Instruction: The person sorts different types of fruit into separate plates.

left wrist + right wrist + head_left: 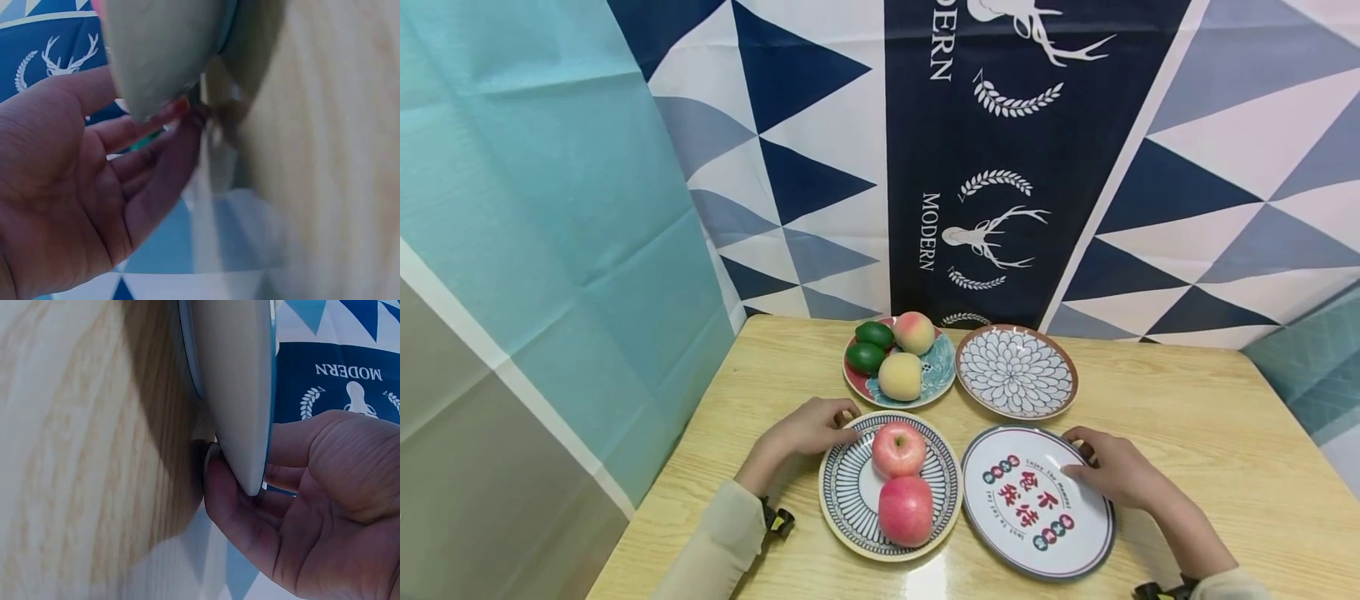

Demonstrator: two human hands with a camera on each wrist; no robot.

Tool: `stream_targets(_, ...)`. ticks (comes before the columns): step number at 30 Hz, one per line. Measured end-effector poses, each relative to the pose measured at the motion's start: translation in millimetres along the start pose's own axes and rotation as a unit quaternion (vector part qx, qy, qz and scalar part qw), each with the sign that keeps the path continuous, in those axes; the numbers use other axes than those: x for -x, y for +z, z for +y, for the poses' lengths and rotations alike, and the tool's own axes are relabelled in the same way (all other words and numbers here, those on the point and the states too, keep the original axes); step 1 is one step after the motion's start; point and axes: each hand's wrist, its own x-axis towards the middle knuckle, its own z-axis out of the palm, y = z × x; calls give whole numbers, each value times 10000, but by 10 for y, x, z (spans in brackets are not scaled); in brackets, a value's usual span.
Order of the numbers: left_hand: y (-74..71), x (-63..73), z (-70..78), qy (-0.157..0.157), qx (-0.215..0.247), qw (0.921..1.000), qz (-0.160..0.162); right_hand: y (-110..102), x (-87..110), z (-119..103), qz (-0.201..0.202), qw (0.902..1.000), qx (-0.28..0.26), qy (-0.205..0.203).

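My left hand (814, 425) grips the upper left rim of a plate (850, 523) with a dark striped border, thumb over the edge. Two red apples (906, 511) lie on that plate. At the right, my right hand (1112, 471) pinches the rim of a white plate (992, 521) printed with red characters, its thumb on top. In the right wrist view, fingers (234, 506) curl beneath the pale underside of this plate (240, 394). The left wrist view has the fingers (165, 175) under the rim of the striped plate (165, 50).
Behind the apples, a red and blue plate (938, 367) holds two peaches (900, 377) and two green fruits (866, 358). Beside it stands a brown-rimmed plate (1017, 372) with a petal pattern. The wooden table (1195, 417) ends at a patterned cloth wall (820, 167).
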Motion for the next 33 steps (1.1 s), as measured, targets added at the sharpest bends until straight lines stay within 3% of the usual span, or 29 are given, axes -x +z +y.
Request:
stream_targets(5, -112, 57, 148, -456, -461, 9972, 382, -11, 16, -4, -19, 10000, -44, 5)
stream_targets(8, -178, 66, 223, -459, -682, 9941, 715, -11, 22, -8, -12, 10000, -63, -19)
stream_targets(13, -241, -4, 315, 165, -1011, 9892, 1051, 11, 33, -8, 13, 10000, -66, -68)
stream_targets(21, -252, -318, 490, 1257, -1631, 9734, 1004, 14, 61, -14, 181, 9996, 1, -213)
stream_targets(27, -285, -579, 566, 1659, -1844, 9641, 952, 18, 61, -13, 138, 9998, -31, -142)
stream_targets(33, -287, -849, 636, 1653, -1907, 9657, 612, 25, 72, -3, 131, 9998, -86, -99)
